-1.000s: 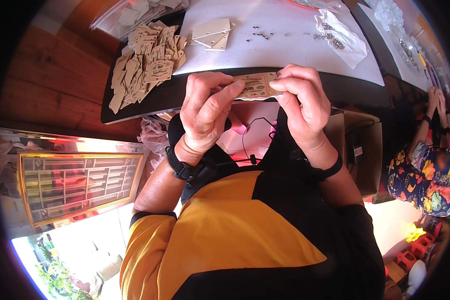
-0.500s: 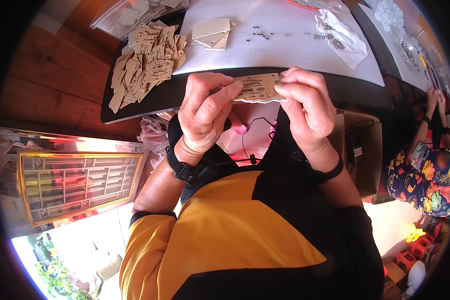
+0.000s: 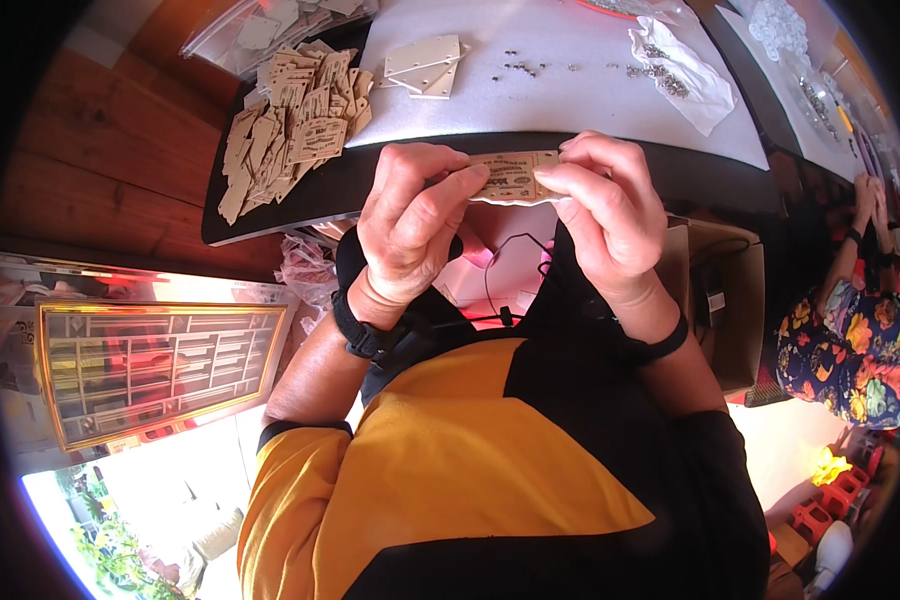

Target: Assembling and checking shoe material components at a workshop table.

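A tan printed tag (image 3: 511, 180) with dark lettering and a pale, wavy lower edge is stretched between my two hands, just off the table's near edge. My left hand (image 3: 410, 225) pinches its left end between thumb and fingers. At the other end, my right hand (image 3: 615, 215) is closed on the tag, its forefinger lying over the right part of the printed face. Small holes show near the tag's upper corners. Both hands' fingertips partly cover the ends.
A heap of similar tan tags (image 3: 315, 120) lies at the table's left. Pale plates (image 3: 425, 68) are stacked beside it. Small metal fasteners (image 3: 522, 68) and a white wrapper (image 3: 705, 100) holding more lie on the white mat (image 3: 570, 110). A cardboard box (image 3: 740, 350) stands below right; another person's hands (image 3: 868, 205) are far right.
My right forefinger has slid a little left over the tag, covering more of its right end. My left hand has hardly moved.
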### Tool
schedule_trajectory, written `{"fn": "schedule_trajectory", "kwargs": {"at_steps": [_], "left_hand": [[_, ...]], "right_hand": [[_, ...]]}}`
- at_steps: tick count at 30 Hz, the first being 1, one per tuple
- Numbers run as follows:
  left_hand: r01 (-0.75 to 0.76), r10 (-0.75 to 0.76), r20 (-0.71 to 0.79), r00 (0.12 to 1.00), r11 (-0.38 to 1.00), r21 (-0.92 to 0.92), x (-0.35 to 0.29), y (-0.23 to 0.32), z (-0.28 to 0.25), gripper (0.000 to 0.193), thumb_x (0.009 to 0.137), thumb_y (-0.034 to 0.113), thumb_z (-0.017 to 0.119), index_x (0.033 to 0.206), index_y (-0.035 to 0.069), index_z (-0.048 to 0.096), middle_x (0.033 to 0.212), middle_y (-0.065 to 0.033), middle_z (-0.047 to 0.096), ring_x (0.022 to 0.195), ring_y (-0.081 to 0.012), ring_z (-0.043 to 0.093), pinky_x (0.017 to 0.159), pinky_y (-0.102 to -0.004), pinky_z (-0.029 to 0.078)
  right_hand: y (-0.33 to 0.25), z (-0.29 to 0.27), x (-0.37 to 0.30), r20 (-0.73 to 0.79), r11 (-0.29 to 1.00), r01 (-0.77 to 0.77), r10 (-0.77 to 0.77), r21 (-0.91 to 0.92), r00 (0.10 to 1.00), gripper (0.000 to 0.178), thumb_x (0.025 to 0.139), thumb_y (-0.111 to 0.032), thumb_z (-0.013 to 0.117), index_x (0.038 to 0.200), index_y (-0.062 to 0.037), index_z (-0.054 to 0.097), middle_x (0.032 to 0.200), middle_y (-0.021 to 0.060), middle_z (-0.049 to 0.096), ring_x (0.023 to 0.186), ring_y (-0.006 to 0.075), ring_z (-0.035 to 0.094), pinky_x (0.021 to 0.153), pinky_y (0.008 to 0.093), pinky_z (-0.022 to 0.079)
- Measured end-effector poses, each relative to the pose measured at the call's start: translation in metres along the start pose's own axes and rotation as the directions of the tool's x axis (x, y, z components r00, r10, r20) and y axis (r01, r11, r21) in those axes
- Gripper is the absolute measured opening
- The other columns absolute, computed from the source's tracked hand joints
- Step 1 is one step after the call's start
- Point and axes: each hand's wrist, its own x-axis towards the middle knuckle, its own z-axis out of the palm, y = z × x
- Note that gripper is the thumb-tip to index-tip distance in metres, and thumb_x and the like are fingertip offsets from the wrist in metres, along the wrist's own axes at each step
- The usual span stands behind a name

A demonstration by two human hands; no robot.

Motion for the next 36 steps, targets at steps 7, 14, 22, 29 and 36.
{"fn": "schedule_trajectory", "kwargs": {"at_steps": [7,14,22,29,36], "left_hand": [[0.293,-0.254,0.201,0.946,0.936,-0.196,0.009,0.002,-0.007,0.027,0.083,-0.001,0.067,0.11,0.003,0.067,0.096,-0.0111,0.065,0.088,-0.024,0.062,0.081,-0.0319,0.05],[0.623,-0.694,0.287,0.66,0.292,-0.725,0.011,-0.019,-0.023,0.048,0.085,0.005,0.046,0.131,-0.007,0.054,0.113,-0.0209,0.064,0.107,-0.0301,0.062,0.096,-0.0407,0.048],[0.683,-0.696,0.3,0.652,0.368,-0.631,0.02,-0.005,-0.026,0.05,0.079,-0.005,0.057,0.13,-0.004,0.057,0.117,-0.0148,0.064,0.109,-0.024,0.062,0.1,-0.0376,0.047],[0.76,-0.548,0.529,0.648,0.506,-0.407,0.037,0.017,0.002,0.037,0.083,0.005,0.07,0.119,0.0,0.064,0.101,-0.0101,0.063,0.093,-0.0155,0.063,0.084,-0.0282,0.05],[0.801,-0.663,0.474,0.579,0.356,-0.482,0.031,0.017,0.017,0.026,0.089,0.002,0.062,0.115,-0.001,0.065,0.093,-0.0061,0.07,0.081,-0.007,0.062,0.073,-0.0221,0.051]], "right_hand": [[-0.004,-0.004,0.004,0.1,0.919,-0.372,0.361,0.133,0.927,0.011,0.08,0.005,0.069,0.089,0.0004,0.064,0.085,0.0083,0.061,0.071,0.0158,0.06,0.062,0.0266,0.048],[0.0,-0.011,0.003,0.184,0.644,-0.631,0.622,0.431,0.761,0.009,0.084,0.006,0.067,0.092,0.0041,0.063,0.088,0.0016,0.057,0.079,0.0068,0.054,0.073,0.0206,0.045],[0.0,-0.005,-0.001,0.202,0.603,-0.66,0.651,0.447,0.732,0.012,0.082,0.005,0.068,0.094,0.0034,0.065,0.09,0.0012,0.06,0.079,0.007,0.055,0.071,0.0203,0.044],[-0.004,0.007,0.001,0.235,0.552,-0.735,0.713,0.394,0.661,0.013,0.081,0.009,0.065,0.092,0.002,0.065,0.084,0.0001,0.061,0.075,0.0059,0.055,0.069,0.0207,0.046],[-0.006,0.0,0.011,0.266,0.534,-0.782,0.742,0.321,0.615,0.012,0.078,0.006,0.065,0.089,0.0033,0.064,0.074,0.0008,0.06,0.069,0.0061,0.054,0.064,0.0219,0.045]]}}
